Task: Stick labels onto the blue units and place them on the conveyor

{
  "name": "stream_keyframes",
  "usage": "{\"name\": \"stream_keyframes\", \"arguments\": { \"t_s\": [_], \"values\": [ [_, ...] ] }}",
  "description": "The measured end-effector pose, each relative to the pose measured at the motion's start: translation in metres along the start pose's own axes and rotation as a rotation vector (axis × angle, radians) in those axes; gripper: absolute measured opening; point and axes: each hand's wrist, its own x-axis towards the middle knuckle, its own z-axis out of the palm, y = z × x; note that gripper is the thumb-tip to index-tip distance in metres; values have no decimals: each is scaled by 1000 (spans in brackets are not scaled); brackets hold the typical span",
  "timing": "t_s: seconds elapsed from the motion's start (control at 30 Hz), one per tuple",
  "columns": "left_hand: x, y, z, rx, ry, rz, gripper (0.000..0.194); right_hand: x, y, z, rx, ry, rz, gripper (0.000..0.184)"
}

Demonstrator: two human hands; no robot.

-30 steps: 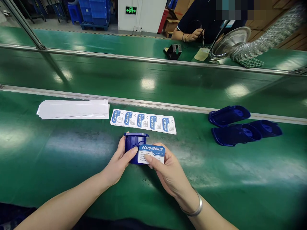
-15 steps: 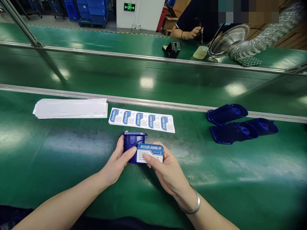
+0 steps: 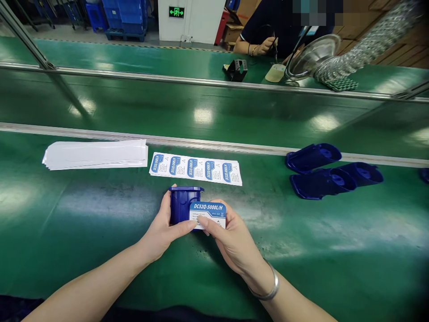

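My left hand [image 3: 161,228] is closed around a dark blue plastic housing [image 3: 182,205] above the green work surface. Its thumb reaches across to the lower left corner of a blue-and-white label [image 3: 209,210] printed DC52Q-5000L/H. My right hand [image 3: 231,235] pinches this label between thumb and fingers, in front of the housing's right side. Whether the label touches the housing I cannot tell. Just beyond my hands lies a stack of label sheets [image 3: 195,168] with several similar labels.
White paper strips [image 3: 95,154] are stacked at the left. Three blue housings [image 3: 321,183] lie at the right, near a metal rail [image 3: 234,146]. Across the line, a person's hand [image 3: 266,46] holds a thin tool beside a fume hood with a silver duct [image 3: 365,49].
My left thumb has moved down from the label's upper left edge to its lower left corner. The whole view has shifted slightly; both hands keep their hold.
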Motion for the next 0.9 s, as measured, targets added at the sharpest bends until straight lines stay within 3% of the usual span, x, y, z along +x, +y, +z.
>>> {"name": "stream_keyframes", "arguments": {
  "t_s": [0.9],
  "values": [
    [-2, 0, -1, 12, 6, 1, 104, -1, -2, 2, 4, 1, 17, 31]
  ]
}}
